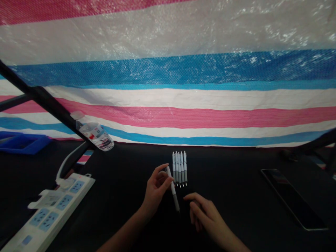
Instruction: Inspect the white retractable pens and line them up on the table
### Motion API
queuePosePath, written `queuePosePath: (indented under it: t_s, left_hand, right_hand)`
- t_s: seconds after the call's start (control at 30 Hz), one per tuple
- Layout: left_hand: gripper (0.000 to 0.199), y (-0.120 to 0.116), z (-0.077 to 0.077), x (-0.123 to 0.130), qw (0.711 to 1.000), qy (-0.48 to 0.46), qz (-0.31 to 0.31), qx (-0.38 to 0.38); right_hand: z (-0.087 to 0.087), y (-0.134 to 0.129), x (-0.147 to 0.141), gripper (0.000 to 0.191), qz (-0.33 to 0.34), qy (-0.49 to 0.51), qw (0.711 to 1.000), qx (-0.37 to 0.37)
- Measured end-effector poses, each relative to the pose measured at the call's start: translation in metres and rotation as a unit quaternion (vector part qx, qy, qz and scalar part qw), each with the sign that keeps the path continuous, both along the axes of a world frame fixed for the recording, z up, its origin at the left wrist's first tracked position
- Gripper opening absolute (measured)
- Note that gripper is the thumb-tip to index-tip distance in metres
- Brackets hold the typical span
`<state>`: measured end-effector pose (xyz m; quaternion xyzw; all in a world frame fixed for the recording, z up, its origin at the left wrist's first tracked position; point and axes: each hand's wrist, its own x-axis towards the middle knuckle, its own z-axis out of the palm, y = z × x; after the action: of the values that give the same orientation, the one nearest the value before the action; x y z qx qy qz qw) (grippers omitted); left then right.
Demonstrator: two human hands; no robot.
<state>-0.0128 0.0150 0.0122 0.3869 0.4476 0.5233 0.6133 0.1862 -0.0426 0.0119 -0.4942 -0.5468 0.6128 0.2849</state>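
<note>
My left hand (156, 185) is closed on a white ballpoint pen (173, 189) with a grey grip, its thumb and fingers round the upper part. The pen slants with its tip down toward me and to the right. Just beyond it, several similar ballpoint pens (180, 168) lie side by side in a row on the black tabletop (223, 171), tips toward me. To the right of the held pen is my right hand (206, 211), apart from it. Its index finger stretches out to the left, the other fingers are loosely bent, and I see nothing in them.
A white power strip (49, 213) with a plugged-in cable lies at the left. Behind it are a tilted clear water bottle (97, 135) by a black bar (52, 105) and a blue tray (28, 143). A dark phone (294, 199) lies right. Striped sheeting (183, 70) hangs behind.
</note>
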Motion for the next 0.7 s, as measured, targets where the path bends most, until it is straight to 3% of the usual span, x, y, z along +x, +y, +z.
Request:
queuePosePath:
  t_s: [0.47,0.6,0.7]
  left_hand:
    - [0.053,0.009,-0.006,0.002,0.999,0.048,0.024,0.002]
    - [0.063,0.024,-0.003,-0.003,0.995,0.097,0.023,0.015]
    - [0.061,0.044,-0.003,-0.009,0.987,0.154,-0.017,0.049]
  right_hand:
    - [-0.007,0.001,0.003,0.049,0.0,0.008,1.0,0.013]
    - [-0.007,0.003,0.005,0.05,-0.008,0.004,1.0,0.019]
    - [-0.007,0.004,0.006,0.049,-0.014,0.009,0.999,0.028]
